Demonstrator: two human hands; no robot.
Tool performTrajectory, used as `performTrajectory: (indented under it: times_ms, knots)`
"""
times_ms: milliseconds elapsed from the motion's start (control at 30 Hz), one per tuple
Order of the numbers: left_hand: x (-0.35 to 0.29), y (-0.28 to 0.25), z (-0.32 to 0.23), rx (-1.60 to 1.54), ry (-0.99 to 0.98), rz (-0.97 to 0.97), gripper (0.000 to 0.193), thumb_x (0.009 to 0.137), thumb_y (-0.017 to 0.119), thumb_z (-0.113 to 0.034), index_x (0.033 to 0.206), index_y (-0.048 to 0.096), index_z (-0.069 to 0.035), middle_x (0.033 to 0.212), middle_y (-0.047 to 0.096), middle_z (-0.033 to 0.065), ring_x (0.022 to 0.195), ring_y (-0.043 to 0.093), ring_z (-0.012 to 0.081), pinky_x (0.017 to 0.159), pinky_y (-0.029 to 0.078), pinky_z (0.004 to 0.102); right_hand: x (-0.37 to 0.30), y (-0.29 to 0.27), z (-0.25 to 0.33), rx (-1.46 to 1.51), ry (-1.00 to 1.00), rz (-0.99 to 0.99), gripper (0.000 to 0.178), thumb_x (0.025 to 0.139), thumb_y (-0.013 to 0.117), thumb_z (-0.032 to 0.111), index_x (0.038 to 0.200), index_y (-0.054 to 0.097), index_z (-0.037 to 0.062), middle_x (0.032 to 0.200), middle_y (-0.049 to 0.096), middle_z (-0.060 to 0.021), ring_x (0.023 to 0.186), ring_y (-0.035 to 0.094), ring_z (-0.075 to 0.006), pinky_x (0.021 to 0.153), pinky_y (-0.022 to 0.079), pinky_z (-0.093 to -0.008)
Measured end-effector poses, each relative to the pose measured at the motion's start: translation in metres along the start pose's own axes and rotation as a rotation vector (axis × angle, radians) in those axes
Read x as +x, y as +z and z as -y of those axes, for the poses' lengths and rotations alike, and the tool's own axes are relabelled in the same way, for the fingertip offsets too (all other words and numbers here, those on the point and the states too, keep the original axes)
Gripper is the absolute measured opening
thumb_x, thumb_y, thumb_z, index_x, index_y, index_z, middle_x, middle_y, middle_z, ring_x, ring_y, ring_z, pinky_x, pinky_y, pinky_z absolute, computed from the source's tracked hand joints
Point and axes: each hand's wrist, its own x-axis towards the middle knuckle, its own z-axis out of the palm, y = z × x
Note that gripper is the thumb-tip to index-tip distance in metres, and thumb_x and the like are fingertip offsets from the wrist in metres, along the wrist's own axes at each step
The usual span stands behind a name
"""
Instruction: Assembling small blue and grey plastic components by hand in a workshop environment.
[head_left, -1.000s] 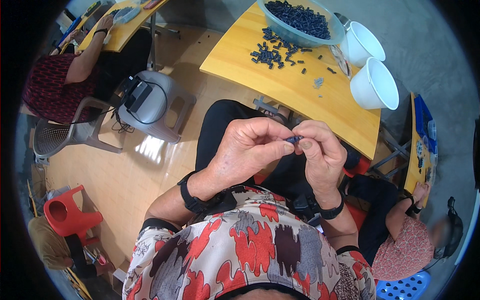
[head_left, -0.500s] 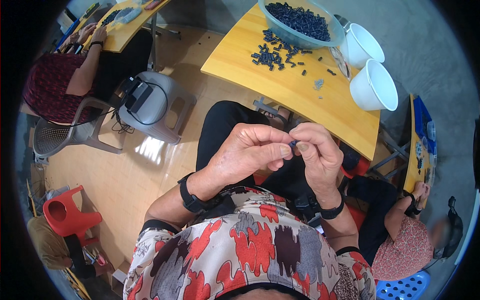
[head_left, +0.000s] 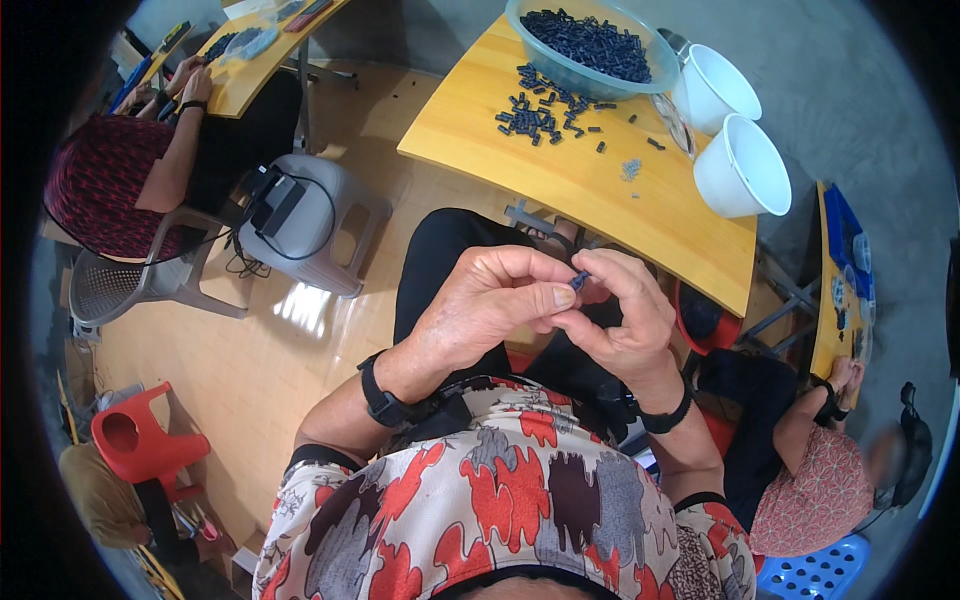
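Observation:
A small dark blue part (head_left: 578, 281) sits between my fingertips above my lap, mostly covered by them. My left hand (head_left: 485, 302) is closed, pinching it between thumb and forefinger. On its other side, my right hand (head_left: 632, 318) has its forefinger against the part's upper end, fingers curled around it and thumb below. Beyond my hands, a heap of similar dark blue parts (head_left: 530, 120) lies on the yellow table (head_left: 470, 150). A translucent basin (head_left: 600, 91) behind it is filled with many more. Tiny silvery pieces (head_left: 630, 170) form a little pile nearer the table's right side.
Two white buckets (head_left: 740, 165) stand at the table's right edge. Below it is a red tub (head_left: 706, 322). A grey stool (head_left: 295, 215) bears a black device with cables. Other people sit at tables to the left and right. A red chair (head_left: 145, 432) stands lower left.
My right hand has turned, its thumb dropping lower and its forefinger moving onto the part's top. The part now tilts upward and shows more. The whole view has shifted slightly.

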Motion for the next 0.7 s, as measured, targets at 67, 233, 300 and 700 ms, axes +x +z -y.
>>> performTrajectory:
  times_ms: [67, 233, 300, 700]
  knots:
    - [0.0006, -0.0015, 0.001, 0.038, -0.017, -0.009, 0.015, 0.084, 0.062, -0.004, 0.098, 0.064, 0.002, 0.086, 0.066, 0.0101, 0.076, 0.063, 0.0128, 0.07, 0.052, 0.0239, 0.0003, 0.0011, 0.001, -0.025, -0.005, -0.011, 0.05, 0.061, 0.08, 0.006, 0.106, 0.06, 0.0013, 0.094, 0.063, -0.0112, 0.063, 0.06, -0.0137, 0.054, 0.049, -0.0227]
    - [0.0015, -0.0061, 0.0034, 0.011, -0.033, 0.001, 0.017, 0.086, 0.061, -0.009, 0.099, 0.064, 0.002, 0.088, 0.066, 0.0102, 0.077, 0.064, 0.0136, 0.069, 0.053, 0.0249, -0.0002, 0.0057, 0.0012, -0.047, -0.021, -0.031, 0.046, 0.062, 0.077, 0.002, 0.105, 0.06, 0.0012, 0.092, 0.063, -0.011, 0.063, 0.06, -0.0136, 0.053, 0.049, -0.0221]
    - [0.0018, -0.0075, 0.0039, 0.004, -0.044, 0.01, 0.018, 0.086, 0.061, -0.01, 0.099, 0.064, 0.002, 0.089, 0.066, 0.0104, 0.077, 0.064, 0.0139, 0.069, 0.054, 0.0253, 0.0004, 0.0054, 0.0037, -0.049, 0.019, 0.001, 0.044, 0.064, 0.074, 0.0, 0.106, 0.06, 0.0009, 0.091, 0.063, -0.0111, 0.061, 0.058, -0.0125, 0.052, 0.048, -0.0217]
    - [0.0022, -0.0103, 0.0054, -0.029, -0.085, 0.001, 0.019, 0.088, 0.059, -0.012, 0.1, 0.063, 0.003, 0.09, 0.066, 0.0114, 0.081, 0.064, 0.0155, 0.07, 0.054, 0.027, 0.0013, 0.0099, 0.0043, -0.094, 0.012, -0.016, 0.042, 0.065, 0.073, 0.0, 0.104, 0.059, -0.0007, 0.088, 0.063, -0.0117, 0.061, 0.059, -0.0133, 0.053, 0.049, -0.0225]
